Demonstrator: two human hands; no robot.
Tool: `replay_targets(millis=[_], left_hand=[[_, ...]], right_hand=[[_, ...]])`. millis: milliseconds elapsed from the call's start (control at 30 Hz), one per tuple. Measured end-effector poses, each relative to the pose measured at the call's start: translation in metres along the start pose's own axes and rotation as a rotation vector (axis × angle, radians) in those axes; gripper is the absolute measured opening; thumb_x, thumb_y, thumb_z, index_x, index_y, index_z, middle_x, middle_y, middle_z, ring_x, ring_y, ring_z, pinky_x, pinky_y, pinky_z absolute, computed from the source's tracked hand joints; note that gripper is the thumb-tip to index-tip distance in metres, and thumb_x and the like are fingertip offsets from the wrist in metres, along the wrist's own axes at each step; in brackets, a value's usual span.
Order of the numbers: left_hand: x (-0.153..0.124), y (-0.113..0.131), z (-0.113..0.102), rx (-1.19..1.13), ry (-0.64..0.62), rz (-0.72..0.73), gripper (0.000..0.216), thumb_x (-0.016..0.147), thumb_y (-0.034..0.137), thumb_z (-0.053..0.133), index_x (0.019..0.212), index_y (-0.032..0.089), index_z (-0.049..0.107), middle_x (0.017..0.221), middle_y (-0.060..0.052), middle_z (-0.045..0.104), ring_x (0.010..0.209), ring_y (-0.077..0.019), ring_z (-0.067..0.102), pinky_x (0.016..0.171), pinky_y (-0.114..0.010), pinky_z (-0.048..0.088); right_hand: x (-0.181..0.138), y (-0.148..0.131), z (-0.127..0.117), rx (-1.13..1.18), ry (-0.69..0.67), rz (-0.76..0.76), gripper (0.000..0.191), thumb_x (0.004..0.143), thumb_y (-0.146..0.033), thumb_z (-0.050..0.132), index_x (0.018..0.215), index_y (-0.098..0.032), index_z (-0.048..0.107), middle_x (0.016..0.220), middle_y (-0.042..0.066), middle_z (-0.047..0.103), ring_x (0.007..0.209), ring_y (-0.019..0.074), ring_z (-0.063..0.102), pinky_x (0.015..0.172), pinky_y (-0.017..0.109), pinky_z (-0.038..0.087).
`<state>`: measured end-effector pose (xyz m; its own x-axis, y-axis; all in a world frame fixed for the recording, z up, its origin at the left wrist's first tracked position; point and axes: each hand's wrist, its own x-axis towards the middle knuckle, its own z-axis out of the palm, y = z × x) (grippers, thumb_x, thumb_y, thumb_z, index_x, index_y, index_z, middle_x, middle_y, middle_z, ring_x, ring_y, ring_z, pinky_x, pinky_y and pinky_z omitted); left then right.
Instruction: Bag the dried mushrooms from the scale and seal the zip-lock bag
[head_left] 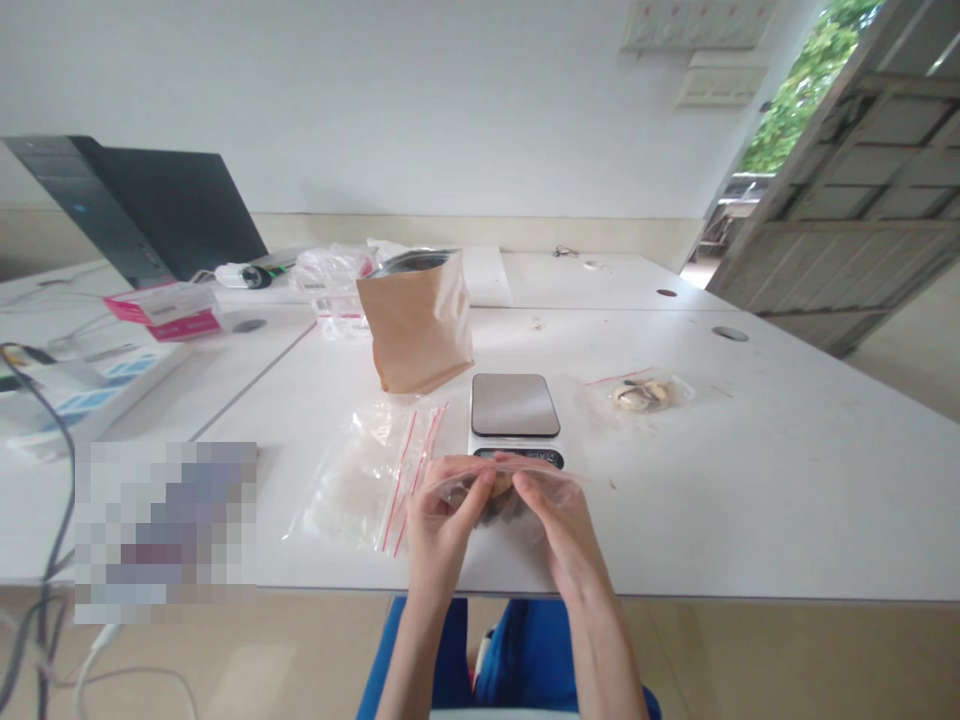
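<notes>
Between my hands is a clear zip bag (pixel 501 508) with dark and brownish pieces inside that I cannot name. My left hand (pixel 444 508) pinches its top edge, and my right hand (pixel 556 512) pinches the same edge on the other side. Just beyond them stands a kitchen scale (pixel 515 405) with a bare steel plate; its button panel is partly covered by my fingers. To the left lie several flat clear zip bags (pixel 360 480) with red seal lines. Behind these a brown paper pouch (pixel 420 325) stands upright with its top open and dark contents showing.
A filled zip bag (pixel 643 394) with pale pieces lies right of the scale. Farther left are pink boxes (pixel 169 310), a power strip (pixel 105 395), cables (pixel 67 450) and a black computer case (pixel 150 205). The table's front edge (pixel 720 597) runs below my wrists.
</notes>
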<state>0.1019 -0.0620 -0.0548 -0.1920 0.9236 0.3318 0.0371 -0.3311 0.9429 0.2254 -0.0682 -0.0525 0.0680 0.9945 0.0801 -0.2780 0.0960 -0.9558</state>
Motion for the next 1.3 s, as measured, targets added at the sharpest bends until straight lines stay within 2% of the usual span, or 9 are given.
replay_targets(millis=[100, 200, 333, 400, 500, 767, 1033, 1167, 1300], left_hand=[[0.0, 0.004, 0.0, 0.021, -0.005, 0.048, 0.011, 0.073, 0.03, 0.067, 0.072, 0.021, 0.073, 0.077, -0.006, 0.07, 0.08, -0.0201, 0.062, 0.073, -0.029, 0.047], [0.001, 0.007, 0.003, 0.026, -0.043, 0.056, 0.011, 0.073, 0.03, 0.067, 0.074, 0.022, 0.074, 0.078, -0.006, 0.071, 0.081, -0.02, 0.062, 0.074, -0.029, 0.047], [0.002, 0.006, 0.014, 0.003, -0.1, -0.001, 0.014, 0.072, 0.032, 0.067, 0.076, 0.021, 0.074, 0.08, -0.007, 0.072, 0.082, -0.0201, 0.063, 0.077, -0.029, 0.047], [0.003, 0.005, 0.021, -0.011, -0.116, -0.03, 0.017, 0.072, 0.034, 0.068, 0.077, 0.019, 0.074, 0.083, -0.007, 0.071, 0.084, -0.0205, 0.063, 0.078, -0.029, 0.047], [0.003, 0.005, 0.026, -0.018, -0.122, -0.063, 0.02, 0.073, 0.034, 0.067, 0.077, 0.016, 0.073, 0.084, -0.008, 0.071, 0.085, -0.0204, 0.063, 0.079, -0.03, 0.047], [0.003, 0.009, 0.019, -0.148, -0.162, -0.13, 0.021, 0.074, 0.035, 0.066, 0.072, 0.014, 0.067, 0.073, -0.005, 0.068, 0.071, -0.0156, 0.062, 0.064, -0.024, 0.048], [-0.006, 0.007, 0.019, 0.083, -0.033, 0.131, 0.015, 0.078, 0.03, 0.061, 0.073, 0.017, 0.064, 0.076, -0.005, 0.065, 0.078, -0.0166, 0.061, 0.072, -0.027, 0.048], [-0.013, 0.006, 0.026, 0.047, -0.016, 0.13, 0.013, 0.078, 0.029, 0.062, 0.073, 0.017, 0.062, 0.077, -0.005, 0.064, 0.079, -0.0163, 0.061, 0.071, -0.027, 0.048], [-0.018, 0.01, 0.031, -0.1, 0.04, 0.009, 0.017, 0.075, 0.031, 0.065, 0.069, 0.016, 0.061, 0.071, -0.003, 0.064, 0.071, -0.0151, 0.062, 0.064, -0.025, 0.048]], right_hand=[[-0.001, 0.001, 0.003, -0.008, 0.035, -0.036, 0.017, 0.072, -0.035, 0.068, 0.079, -0.021, 0.074, 0.093, 0.006, 0.071, 0.092, 0.0208, 0.063, 0.083, 0.032, 0.048], [0.001, 0.006, 0.006, 0.022, 0.142, -0.087, 0.015, 0.072, -0.034, 0.069, 0.075, -0.02, 0.072, 0.083, 0.004, 0.071, 0.082, 0.0178, 0.064, 0.077, 0.029, 0.049], [0.004, 0.012, 0.007, 0.025, 0.338, -0.122, 0.017, 0.071, -0.035, 0.068, 0.072, -0.017, 0.069, 0.073, 0.003, 0.069, 0.07, 0.016, 0.062, 0.065, 0.027, 0.048], [0.004, 0.013, 0.005, -0.001, 0.378, -0.142, 0.019, 0.071, -0.035, 0.068, 0.072, -0.016, 0.069, 0.072, 0.003, 0.069, 0.068, 0.0163, 0.062, 0.063, 0.027, 0.048], [0.001, 0.011, 0.001, -0.047, 0.366, -0.183, 0.019, 0.073, -0.034, 0.067, 0.075, -0.016, 0.069, 0.074, 0.004, 0.069, 0.068, 0.0163, 0.061, 0.063, 0.027, 0.048], [-0.002, 0.008, 0.004, -0.129, 0.31, -0.23, 0.016, 0.073, -0.033, 0.068, 0.075, -0.017, 0.067, 0.073, 0.001, 0.067, 0.07, 0.0145, 0.061, 0.065, 0.025, 0.048], [-0.005, 0.007, 0.003, -0.109, 0.189, -0.202, 0.014, 0.074, -0.032, 0.065, 0.076, -0.018, 0.068, 0.076, 0.001, 0.068, 0.074, 0.0144, 0.062, 0.069, 0.025, 0.048], [-0.009, 0.006, 0.003, -0.146, 0.256, -0.296, 0.013, 0.074, -0.03, 0.066, 0.072, -0.017, 0.065, 0.071, 0.001, 0.066, 0.07, 0.0142, 0.06, 0.065, 0.025, 0.048], [-0.013, 0.002, 0.006, -0.149, 0.332, -0.345, 0.014, 0.073, -0.03, 0.067, 0.068, -0.017, 0.064, 0.069, 0.001, 0.065, 0.068, 0.0143, 0.06, 0.064, 0.025, 0.048]])
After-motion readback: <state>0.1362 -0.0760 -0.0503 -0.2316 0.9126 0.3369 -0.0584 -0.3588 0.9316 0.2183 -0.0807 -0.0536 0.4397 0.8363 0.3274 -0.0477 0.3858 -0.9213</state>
